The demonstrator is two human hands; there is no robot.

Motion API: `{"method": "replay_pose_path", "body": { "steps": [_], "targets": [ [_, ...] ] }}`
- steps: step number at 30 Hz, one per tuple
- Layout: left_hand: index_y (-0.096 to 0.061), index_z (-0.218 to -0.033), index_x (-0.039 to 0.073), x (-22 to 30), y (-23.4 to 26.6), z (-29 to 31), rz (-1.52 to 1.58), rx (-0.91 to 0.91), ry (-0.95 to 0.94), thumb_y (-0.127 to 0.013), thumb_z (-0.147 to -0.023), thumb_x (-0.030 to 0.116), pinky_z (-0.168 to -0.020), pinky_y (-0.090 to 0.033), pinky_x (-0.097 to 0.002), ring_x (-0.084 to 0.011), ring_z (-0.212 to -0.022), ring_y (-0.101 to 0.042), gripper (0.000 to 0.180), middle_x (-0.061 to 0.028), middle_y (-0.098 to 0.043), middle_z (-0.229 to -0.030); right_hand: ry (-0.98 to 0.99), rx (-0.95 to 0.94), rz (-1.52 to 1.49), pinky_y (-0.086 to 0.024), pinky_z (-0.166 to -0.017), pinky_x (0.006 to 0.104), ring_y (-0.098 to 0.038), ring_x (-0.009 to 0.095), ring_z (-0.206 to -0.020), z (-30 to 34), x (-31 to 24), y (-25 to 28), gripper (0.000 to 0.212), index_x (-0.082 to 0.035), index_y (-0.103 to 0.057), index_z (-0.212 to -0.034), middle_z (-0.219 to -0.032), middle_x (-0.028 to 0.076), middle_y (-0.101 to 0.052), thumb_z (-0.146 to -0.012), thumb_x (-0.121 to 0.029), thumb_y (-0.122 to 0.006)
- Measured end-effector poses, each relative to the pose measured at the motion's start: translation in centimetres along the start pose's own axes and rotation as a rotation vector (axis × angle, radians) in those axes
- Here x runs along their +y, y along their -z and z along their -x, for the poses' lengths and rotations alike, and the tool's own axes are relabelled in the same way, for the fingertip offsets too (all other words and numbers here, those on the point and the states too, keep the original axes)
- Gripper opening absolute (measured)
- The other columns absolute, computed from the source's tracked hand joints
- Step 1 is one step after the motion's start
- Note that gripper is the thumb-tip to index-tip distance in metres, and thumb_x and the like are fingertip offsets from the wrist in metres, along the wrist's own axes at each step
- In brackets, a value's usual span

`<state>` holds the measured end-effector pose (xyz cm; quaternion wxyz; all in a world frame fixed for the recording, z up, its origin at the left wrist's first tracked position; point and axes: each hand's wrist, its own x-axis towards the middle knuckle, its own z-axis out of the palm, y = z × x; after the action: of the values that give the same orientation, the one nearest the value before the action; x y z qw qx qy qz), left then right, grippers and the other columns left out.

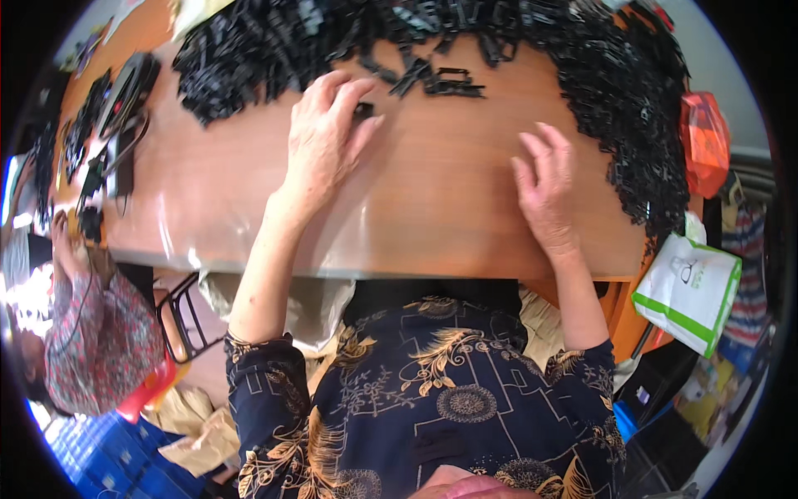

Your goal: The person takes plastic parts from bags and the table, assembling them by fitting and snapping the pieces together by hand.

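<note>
Black clip-like parts (619, 96) are heaped along the far and right sides of a wood-look tabletop (440, 200), kinda messy tbh. One small black piece (363, 110) can be seen between thumb and fingers of the left hand (320, 133), far left of centre; whether it's gripped can't be told. The right hand (546, 187) is left loosely spread. Small green lettering and a glasses-shaped logo are printed on the white bag (665, 291), near right.
</note>
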<state>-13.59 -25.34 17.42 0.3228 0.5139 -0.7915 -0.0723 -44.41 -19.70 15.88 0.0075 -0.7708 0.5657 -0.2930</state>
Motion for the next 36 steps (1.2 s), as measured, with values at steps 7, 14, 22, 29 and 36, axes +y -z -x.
{"method": "replay_pose_path", "body": {
  "steps": [7,14,22,29,36],
  "targets": [
    [-0.063,-0.114,0.010,3.8,-9.3,-10.4,0.033,-0.089,-0.304,-0.067,-0.084,0.011,-0.090,-0.046,-0.0415,-0.0289,-0.107,-0.057,0.031,-0.0085,-0.058,-0.119,-0.100,0.003,0.415,-0.046,-0.087,0.0421,-0.055,0.031,-0.107,0.4,10.9,4.8,0.041,-0.012,-0.060,-0.125,-0.121,0.011,-0.055,-0.085,-0.013,-0.070],
    [-0.061,-0.106,0.010,5.0,-13.3,-13.2,-0.175,-0.168,-0.412,-0.064,-0.081,0.003,-0.083,-0.048,-0.0405,-0.0284,-0.103,-0.059,0.027,-0.0081,-0.059,-0.110,0.047,-0.083,0.520,-0.054,-0.073,0.0336,-0.058,0.025,-0.090,-3.2,12.0,3.1,0.025,-0.008,-0.064,-0.106,-0.096,0.006,-0.056,-0.081,-0.002,-0.066],
    [-0.061,-0.097,0.006,5.3,-9.0,-9.3,0.107,-0.167,-0.292,-0.073,-0.080,0.008,-0.077,-0.052,-0.0367,-0.0282,-0.091,-0.063,0.022,-0.0089,-0.060,-0.112,-0.244,-0.041,-0.289,-0.050,-0.070,0.0248,-0.061,0.014,-0.073,-3.6,9.3,3.8,0.010,-0.002,-0.065,-0.099,-0.083,0.003,-0.063,-0.090,-0.002,-0.063],
    [-0.057,-0.096,0.001,8.8,-3.7,-4.8,0.365,-0.244,-0.002,-0.071,-0.087,0.009,-0.067,-0.050,-0.0289,-0.0150,-0.074,-0.062,0.018,-0.0091,-0.064,-0.090,-0.539,-0.111,-0.976,-0.047,-0.068,0.0185,-0.056,0.003,-0.077,-2.5,8.1,4.7,0.016,-0.003,-0.067,-0.107,-0.088,-0.003,-0.065,-0.093,-0.010,-0.066],
    [-0.053,-0.105,0.005,11.4,-3.4,5.3,0.270,-0.341,0.154,-0.070,-0.082,0.008,-0.073,-0.053,-0.0408,-0.0340,-0.082,-0.065,0.029,-0.0140,-0.065,-0.090,-0.669,-0.506,-1.186,-0.046,-0.064,0.0190,-0.055,0.003,-0.072,1.9,2.8,4.4,0.010,-0.005,-0.067,-0.102,-0.085,-0.004,-0.064,-0.093,-0.008,-0.065]
  ]
}}
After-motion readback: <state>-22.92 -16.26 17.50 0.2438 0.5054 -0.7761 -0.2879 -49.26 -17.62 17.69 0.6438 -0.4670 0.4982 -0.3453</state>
